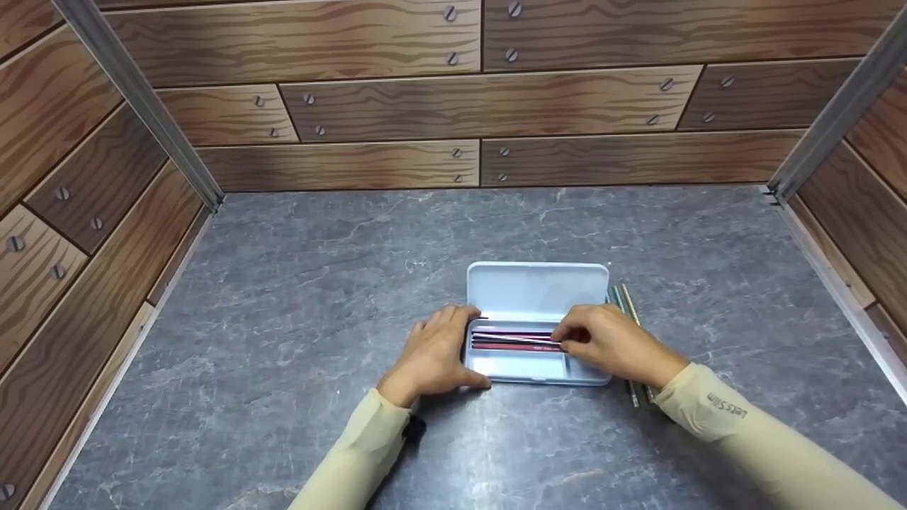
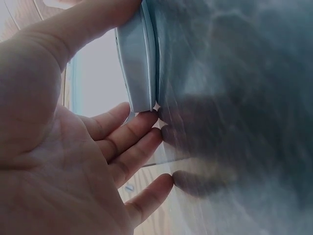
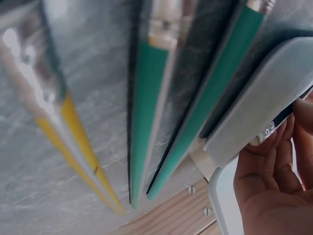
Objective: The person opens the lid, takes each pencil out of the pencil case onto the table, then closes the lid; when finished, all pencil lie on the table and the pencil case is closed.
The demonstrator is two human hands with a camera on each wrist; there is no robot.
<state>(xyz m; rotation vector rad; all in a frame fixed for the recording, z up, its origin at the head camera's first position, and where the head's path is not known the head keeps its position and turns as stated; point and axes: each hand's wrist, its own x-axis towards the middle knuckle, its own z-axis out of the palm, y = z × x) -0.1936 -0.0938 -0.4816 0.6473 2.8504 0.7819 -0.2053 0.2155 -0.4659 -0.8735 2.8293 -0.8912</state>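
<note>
A light blue pencil case (image 1: 537, 289) lies open on the table, lid tipped back. Several dark, pink and white pencils (image 1: 510, 340) lie side by side in its upper compartment. My left hand (image 1: 436, 352) is spread round the case's left end, thumb at the near corner; in the left wrist view the fingertips of that hand (image 2: 93, 142) touch the case's end (image 2: 137, 63). Over the case's right part, my right hand (image 1: 613, 338) pinches a pencil; the right wrist view shows its metal-banded end (image 3: 266, 132) in the fingers of the hand (image 3: 274, 181).
Right of the case, partly under my right forearm, lie green pencils (image 3: 149, 107) and a yellow one (image 3: 80, 152). The grey marbled table (image 1: 319, 283) is bounded by wood-patterned walls (image 1: 482, 106) at the back and sides.
</note>
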